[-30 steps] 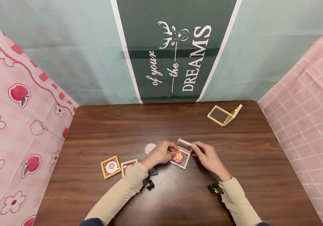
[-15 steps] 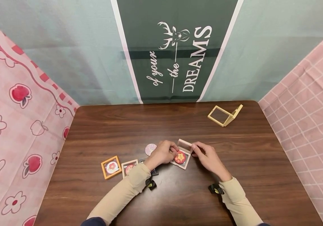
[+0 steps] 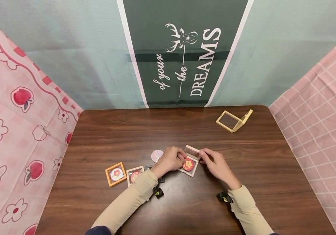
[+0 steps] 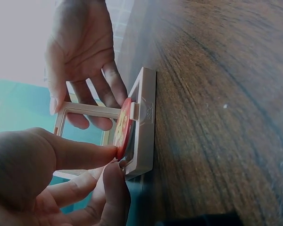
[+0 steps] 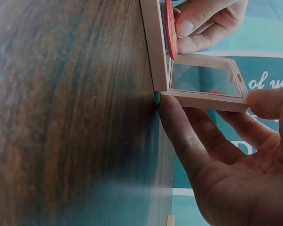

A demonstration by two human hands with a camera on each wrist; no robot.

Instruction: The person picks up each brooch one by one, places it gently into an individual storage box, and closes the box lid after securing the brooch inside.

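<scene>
A pale pink square display case (image 3: 193,173) stands unfolded on the table, its clear-windowed lid (image 5: 207,82) raised from the base. Against the film of the base lies a round red badge (image 3: 188,164) with a yellow flower-like figure. My left hand (image 3: 171,159) pinches the badge's near edge between thumb and finger, seen in the left wrist view. With thumb on one edge and fingers behind, my right hand (image 3: 216,163) holds the upright lid. The badge's left edge is partly hidden by my left fingers in the head view.
Left of my hands lie an orange case (image 3: 109,179) with a flower badge, a pale case (image 3: 129,173) with a red badge, and a mostly covered dark case (image 3: 162,179). A loose lilac disc (image 3: 156,155) lies behind them. An unfolded yellow case (image 3: 233,126) stands far right.
My left hand and the red badge have shifted slightly right, further over the base. My right hand keeps its hold on the lid in nearly the same place.
</scene>
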